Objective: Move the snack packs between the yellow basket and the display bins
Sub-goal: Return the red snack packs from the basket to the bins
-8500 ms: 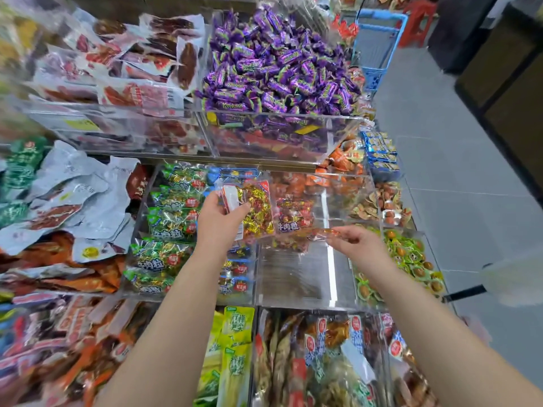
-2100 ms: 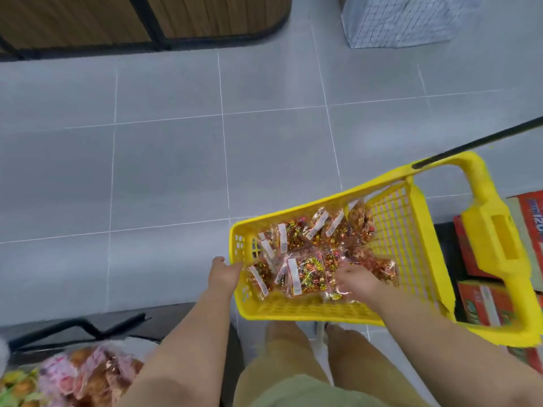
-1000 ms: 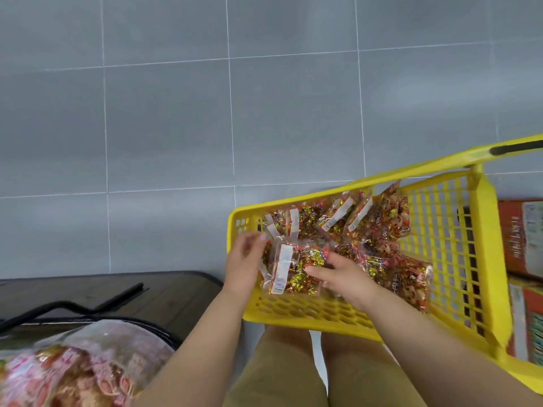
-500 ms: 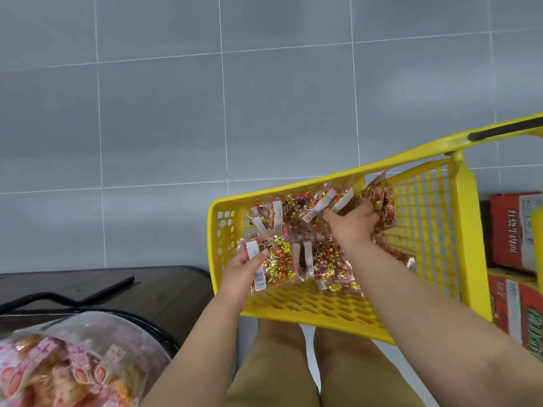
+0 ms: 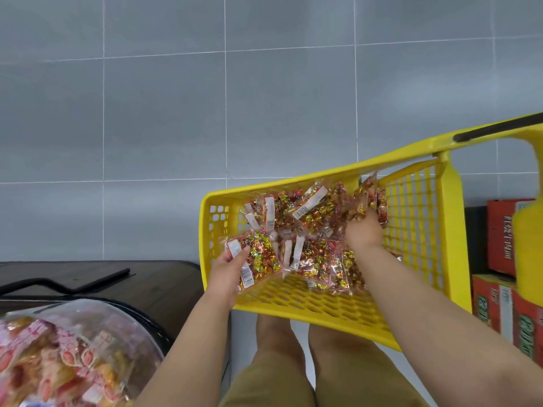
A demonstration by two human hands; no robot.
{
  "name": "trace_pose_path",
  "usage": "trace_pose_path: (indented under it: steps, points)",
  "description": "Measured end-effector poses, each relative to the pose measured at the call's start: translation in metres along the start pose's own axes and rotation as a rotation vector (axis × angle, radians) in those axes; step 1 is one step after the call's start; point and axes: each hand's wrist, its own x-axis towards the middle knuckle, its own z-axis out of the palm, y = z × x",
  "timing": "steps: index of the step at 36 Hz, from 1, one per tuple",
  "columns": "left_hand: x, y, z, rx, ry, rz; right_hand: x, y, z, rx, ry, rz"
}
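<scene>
Khaki trousers (image 5: pixel 264 377) lie nearest, under both forearms, with a clear tub of pink-wrapped snacks (image 5: pixel 73 356) outside the left arm. Ahead, the left hand (image 5: pixel 227 267) pinches one snack pack (image 5: pixel 261 257) by its white-labelled end, thumb on top, at the near left corner of the yellow basket (image 5: pixel 323 315). Just right of that grip and beyond it, the other packs (image 5: pixel 311 259) lie heaped on the mesh floor. Farther in, the right hand (image 5: pixel 364 232) digs into the heap, fingers hidden among wrappers, so whether they clasp one cannot be told. Red cartons (image 5: pixel 499 233) stand to its right, outside the basket, and grey tiles (image 5: pixel 264 113) stretch beyond.
</scene>
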Motion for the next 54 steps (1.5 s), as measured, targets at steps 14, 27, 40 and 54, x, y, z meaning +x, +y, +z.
trace_pose_path:
  steps: [14, 27, 40, 54]
  points:
    - [-0.006, 0.018, 0.029, 0.353, -0.001, 0.185, -0.080, 0.041, -0.064, 0.091, -0.037, -0.162]
    - [-0.015, 0.019, 0.035, 0.314, -0.071, 0.100, -0.075, 0.018, -0.069, -0.006, -0.325, -0.265]
    - [-0.020, 0.030, 0.032, 0.095, -0.111, 0.001, -0.042, -0.028, -0.082, 0.041, -0.476, -0.222]
    - [-0.022, 0.031, 0.032, 0.001, -0.123, 0.040, -0.026, -0.019, 0.010, 0.042, -0.376, -0.345]
